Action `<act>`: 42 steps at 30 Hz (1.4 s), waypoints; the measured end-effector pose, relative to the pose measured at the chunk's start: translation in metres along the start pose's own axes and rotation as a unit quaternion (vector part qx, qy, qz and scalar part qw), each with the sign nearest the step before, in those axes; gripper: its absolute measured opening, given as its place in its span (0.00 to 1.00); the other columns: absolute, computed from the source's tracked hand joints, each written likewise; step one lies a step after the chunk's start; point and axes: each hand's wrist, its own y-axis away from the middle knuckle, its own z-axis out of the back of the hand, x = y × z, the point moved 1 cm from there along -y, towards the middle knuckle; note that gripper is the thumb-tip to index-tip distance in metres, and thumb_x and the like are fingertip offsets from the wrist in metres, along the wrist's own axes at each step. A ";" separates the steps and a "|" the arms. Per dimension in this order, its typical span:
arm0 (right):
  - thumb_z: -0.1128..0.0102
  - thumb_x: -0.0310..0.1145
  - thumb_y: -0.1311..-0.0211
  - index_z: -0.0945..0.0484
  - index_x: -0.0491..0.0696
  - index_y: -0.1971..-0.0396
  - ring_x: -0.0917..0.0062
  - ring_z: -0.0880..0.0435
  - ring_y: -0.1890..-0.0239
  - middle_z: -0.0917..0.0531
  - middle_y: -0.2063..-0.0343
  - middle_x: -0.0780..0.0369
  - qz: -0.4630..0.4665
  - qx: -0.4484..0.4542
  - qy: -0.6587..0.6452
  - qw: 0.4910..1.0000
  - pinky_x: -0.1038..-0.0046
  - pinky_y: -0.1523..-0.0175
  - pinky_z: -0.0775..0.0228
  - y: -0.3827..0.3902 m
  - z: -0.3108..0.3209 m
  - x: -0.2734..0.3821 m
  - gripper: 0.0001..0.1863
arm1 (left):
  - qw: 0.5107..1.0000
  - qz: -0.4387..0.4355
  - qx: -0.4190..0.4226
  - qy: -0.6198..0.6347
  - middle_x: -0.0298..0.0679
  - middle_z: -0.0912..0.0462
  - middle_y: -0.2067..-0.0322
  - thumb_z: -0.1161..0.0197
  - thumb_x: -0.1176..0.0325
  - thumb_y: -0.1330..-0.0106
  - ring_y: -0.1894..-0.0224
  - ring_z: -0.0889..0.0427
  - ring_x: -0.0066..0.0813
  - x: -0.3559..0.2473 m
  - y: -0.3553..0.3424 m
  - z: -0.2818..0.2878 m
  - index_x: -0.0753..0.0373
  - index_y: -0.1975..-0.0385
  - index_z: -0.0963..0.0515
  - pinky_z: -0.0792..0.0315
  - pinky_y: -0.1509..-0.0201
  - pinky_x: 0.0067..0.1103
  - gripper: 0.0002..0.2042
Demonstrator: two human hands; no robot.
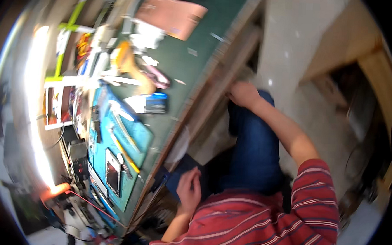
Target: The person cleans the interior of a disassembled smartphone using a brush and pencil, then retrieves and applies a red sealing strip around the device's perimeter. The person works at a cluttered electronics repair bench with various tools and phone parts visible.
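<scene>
The bench (185,66) stands on the person's left. By its edge the right hand (244,94) curls, perhaps bracing; I cannot tell its grip. Beside the bench, the left hand (188,188) is half-open, seemingly empty. On the bench, the mat (141,143) probably cushions the phone (113,171).

"That lamp (34,102) on the left is glaring, isn't it?"
"Blown white. The desk (194,70) looks smeared, the floor (278,43) catches small glints, shade pools under the desk, and edges bend toward black corners."
</scene>
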 end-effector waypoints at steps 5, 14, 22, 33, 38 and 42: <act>0.34 0.32 0.42 0.08 0.47 0.64 0.58 0.08 0.54 0.08 0.60 0.54 0.104 0.156 -0.147 0.971 0.57 0.55 0.14 0.054 0.021 0.073 0.10 | 0.910 -0.341 -0.138 -0.191 0.51 0.17 0.56 0.36 0.81 0.29 0.56 0.15 0.45 -0.051 -0.045 0.061 0.64 0.41 0.25 0.21 0.47 0.35 0.18; 0.38 0.34 0.40 0.12 0.47 0.71 0.66 0.10 0.55 0.09 0.63 0.57 0.326 -0.024 -0.336 0.883 0.58 0.52 0.19 0.123 0.031 0.102 0.09 | 0.816 -0.287 -0.238 -0.442 0.51 0.29 0.39 0.39 0.64 0.21 0.41 0.26 0.41 -0.060 -0.110 0.090 0.71 0.30 0.37 0.30 0.38 0.35 0.27; 0.42 0.40 0.30 0.12 0.46 0.44 0.63 0.21 0.35 0.13 0.42 0.57 0.323 -0.187 -0.212 0.903 0.63 0.24 0.40 0.037 0.054 0.194 0.21 | 0.839 -0.280 -0.252 -0.393 0.56 0.32 0.33 0.49 0.62 0.20 0.35 0.28 0.48 -0.052 -0.086 0.099 0.74 0.26 0.44 0.36 0.29 0.39 0.29; 0.43 0.42 0.26 0.18 0.47 0.37 0.61 0.23 0.34 0.17 0.39 0.53 0.173 -0.211 -0.319 0.908 0.58 0.27 0.37 -0.076 0.028 0.270 0.24 | 0.934 -0.240 -0.128 -0.233 0.43 0.22 0.57 0.30 0.65 0.47 0.57 0.28 0.41 -0.012 0.061 0.042 0.59 0.45 0.31 0.37 0.33 0.51 0.28; 0.42 0.42 0.27 0.18 0.47 0.38 0.61 0.22 0.36 0.16 0.40 0.53 0.166 -0.182 -0.201 0.948 0.57 0.29 0.35 -0.107 -0.010 0.275 0.23 | 0.971 -0.144 -0.148 -0.122 0.50 0.16 0.51 0.33 0.82 0.45 0.52 0.18 0.47 0.048 0.115 0.033 0.65 0.34 0.31 0.27 0.40 0.46 0.34; 0.42 0.42 0.28 0.18 0.47 0.39 0.60 0.21 0.37 0.16 0.42 0.52 0.170 -0.167 -0.137 0.962 0.57 0.31 0.34 -0.117 -0.024 0.269 0.23 | 0.978 -0.061 -0.118 -0.159 0.48 0.14 0.55 0.36 0.79 0.40 0.55 0.16 0.48 0.102 0.158 0.038 0.62 0.40 0.22 0.24 0.48 0.41 0.25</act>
